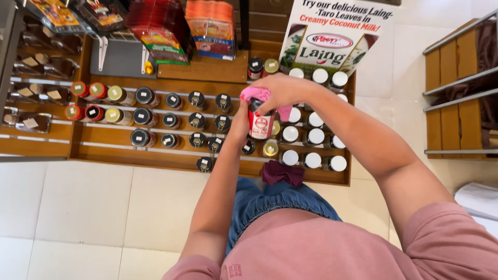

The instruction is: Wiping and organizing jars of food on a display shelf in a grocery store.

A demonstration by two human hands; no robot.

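The wooden display shelf (104, 150) fills the upper half of the view, stepped in tiers and stocked with rows of jars. At 11 o'clock hang bagged snacks (161, 31); at 1 o'clock stands a printed promotional sign (332, 36). White-lidded jars (314, 137) crowd the shelf at about 3 o'clock of the hands, dark-lidded jars (171, 120) at 9 o'clock.

The red-labelled jar (260, 123) is held up over the shelf near the centre of the view. The left hand (239, 127) wraps its side from 9 o'clock, fingers pressed around the glass. The right hand (282, 91) comes down from 12 o'clock, its grip closed on a pink cloth (257, 93) bunched over the lid.

A maroon cloth (282, 172) lies on the shelf's front edge at 6 o'clock.

My judgement: the jar hangs above packed glass, so a slip in the left hand's hold, perhaps from the cloth's push on the lid, could drop it onto the jars below.
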